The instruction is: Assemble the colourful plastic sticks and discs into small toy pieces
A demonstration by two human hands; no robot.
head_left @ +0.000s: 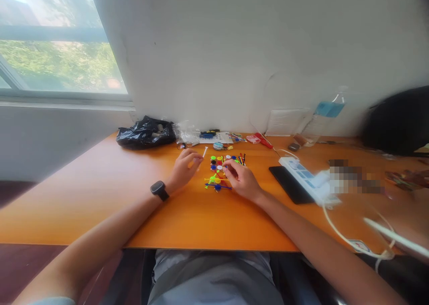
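Assembly between hands, white rod in left hand

No text can be read: the marks on the paper sheet are too small, and those on the tag by the white cord are blurred.

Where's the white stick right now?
In the head view, the white stick is pinched in the left hand, near mid-picture, just up and left of the colored discs.
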